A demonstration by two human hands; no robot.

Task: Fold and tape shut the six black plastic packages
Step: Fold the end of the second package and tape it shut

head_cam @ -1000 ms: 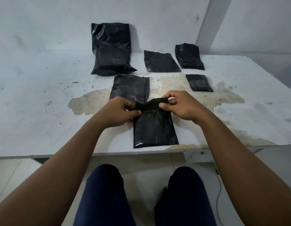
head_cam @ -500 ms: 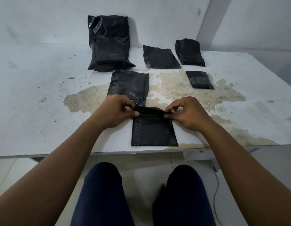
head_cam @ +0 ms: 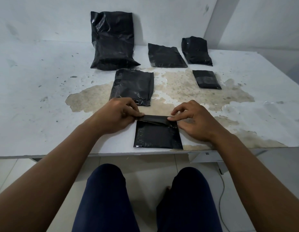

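Moved since a second ago: your flap now lies folded down flat on the near package (head_cam: 158, 136), where a second earlier you held its top bunched and raised between both hands; the package itself sits lower and squarer at the desk's (head_cam: 36, 101) front edge.
Step in hand: folding the mouth of the near package — the fold is made but, as far as you can judge, not yet sealed.
Left hand (head_cam: 114, 117): your thumb and fingers (head_cam: 138, 114) pinch the left end of the folded strip, pressing it to the package.
Right hand (head_cam: 194, 122): your thumb and forefinger pinch the right end of the strip; the other fingers curl loosely above the desk.
Next move: keep one end pinned while the other hand runs along the crease, then fix it — no tape roll shows, so you cannot tell where the seal comes from.
Other packages: five lie further back — a large package (head_cam: 112, 41) against the wall, three mid-sized, and a small package (head_cam: 206, 79) that looks already folded.
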